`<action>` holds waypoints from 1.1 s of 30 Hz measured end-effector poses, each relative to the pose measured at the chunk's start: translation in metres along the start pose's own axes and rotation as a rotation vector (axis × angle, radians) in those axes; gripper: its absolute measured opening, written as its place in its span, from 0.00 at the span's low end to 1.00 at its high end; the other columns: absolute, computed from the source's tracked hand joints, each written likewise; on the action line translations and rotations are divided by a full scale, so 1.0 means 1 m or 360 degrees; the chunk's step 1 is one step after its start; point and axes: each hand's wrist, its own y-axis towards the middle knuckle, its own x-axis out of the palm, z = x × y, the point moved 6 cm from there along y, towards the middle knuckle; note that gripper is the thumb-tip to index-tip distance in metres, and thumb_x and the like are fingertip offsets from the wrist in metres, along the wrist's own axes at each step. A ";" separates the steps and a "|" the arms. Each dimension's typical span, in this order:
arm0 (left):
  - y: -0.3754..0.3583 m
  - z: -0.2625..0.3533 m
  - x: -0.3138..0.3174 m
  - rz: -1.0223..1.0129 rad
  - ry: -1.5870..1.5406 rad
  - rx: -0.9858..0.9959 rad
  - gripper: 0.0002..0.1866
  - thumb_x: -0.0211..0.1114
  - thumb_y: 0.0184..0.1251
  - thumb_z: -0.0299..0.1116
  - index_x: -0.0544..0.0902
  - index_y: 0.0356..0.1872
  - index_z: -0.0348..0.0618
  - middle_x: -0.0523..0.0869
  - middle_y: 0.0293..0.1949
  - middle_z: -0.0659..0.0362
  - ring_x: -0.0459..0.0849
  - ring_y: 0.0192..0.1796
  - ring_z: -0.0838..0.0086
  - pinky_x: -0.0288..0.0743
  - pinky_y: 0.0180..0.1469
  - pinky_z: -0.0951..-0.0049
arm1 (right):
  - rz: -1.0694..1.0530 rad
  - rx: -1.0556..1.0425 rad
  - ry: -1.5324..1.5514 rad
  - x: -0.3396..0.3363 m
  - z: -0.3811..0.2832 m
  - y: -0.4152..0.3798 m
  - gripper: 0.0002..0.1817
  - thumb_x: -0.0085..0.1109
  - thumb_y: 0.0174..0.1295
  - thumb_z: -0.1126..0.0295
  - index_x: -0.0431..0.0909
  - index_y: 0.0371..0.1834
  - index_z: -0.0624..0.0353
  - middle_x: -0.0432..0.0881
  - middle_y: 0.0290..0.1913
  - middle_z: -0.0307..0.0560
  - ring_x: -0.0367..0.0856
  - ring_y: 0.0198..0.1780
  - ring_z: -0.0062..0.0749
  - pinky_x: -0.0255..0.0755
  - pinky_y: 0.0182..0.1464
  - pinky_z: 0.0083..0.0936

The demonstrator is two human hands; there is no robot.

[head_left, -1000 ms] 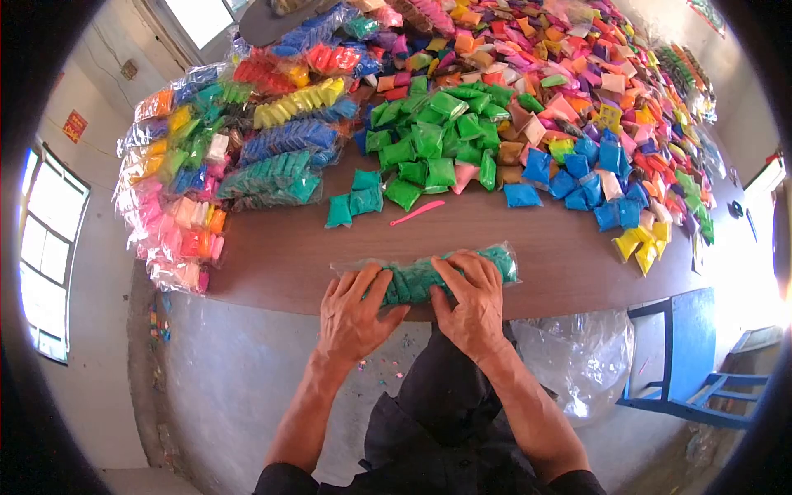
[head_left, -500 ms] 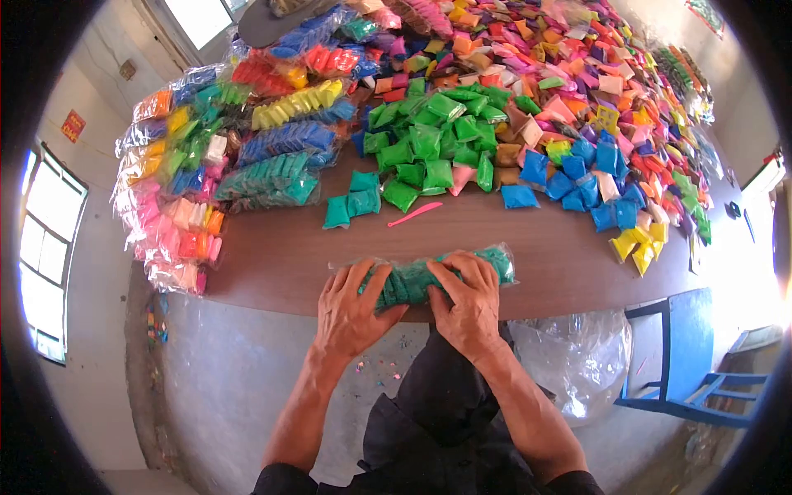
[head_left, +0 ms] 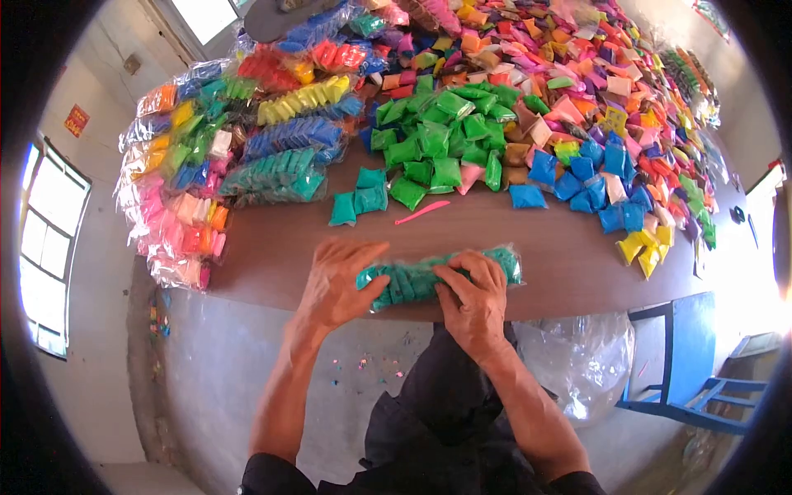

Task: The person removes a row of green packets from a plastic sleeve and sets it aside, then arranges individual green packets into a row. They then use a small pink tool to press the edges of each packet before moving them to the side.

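the right hand (head_left: 338,280) is open at the left end of the clear bag of teal packets (head_left: 408,282), its fingers raised and its thumb reaching toward the bag, though whether they touch is unclear. the left hand (head_left: 474,297) pinches the bag's upper side between thumb and bent fingers. the bag lies near the front edge of the brown table (head_left: 289,247), below the pink plastic knife (head_left: 421,212) and loose teal packets (head_left: 359,198).
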 end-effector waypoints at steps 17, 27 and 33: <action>-0.032 0.030 0.008 0.0125 0.0185 0.0230 0.24 0.82 0.63 0.38 0.90 0.58 0.37 0.88 0.60 0.50 0.87 0.62 0.49 0.80 0.67 0.45 | 0.0090 -0.0127 -0.0037 -0.001 0.000 -0.004 0.16 0.80 0.54 0.77 0.93 0.47 0.53 0.86 0.55 0.44 0.85 0.66 0.52 0.74 0.70 0.52; -0.061 0.030 0.048 0.0212 0.0513 0.0150 0.41 0.88 0.52 0.38 0.84 0.69 0.38 0.81 0.72 0.50 0.82 0.73 0.51 0.79 0.72 0.48 | -0.0021 -0.0263 -0.0137 0.000 0.004 -0.009 0.19 0.79 0.59 0.74 0.90 0.54 0.52 0.84 0.60 0.44 0.82 0.70 0.50 0.73 0.72 0.53; -0.056 0.026 0.037 0.0166 0.0469 0.0186 0.38 0.88 0.53 0.36 0.85 0.67 0.40 0.83 0.71 0.53 0.84 0.71 0.53 0.82 0.70 0.52 | -0.0416 -0.0372 -0.0354 -0.021 -0.010 -0.007 0.26 0.79 0.60 0.69 0.86 0.64 0.49 0.82 0.66 0.41 0.78 0.74 0.45 0.65 0.79 0.55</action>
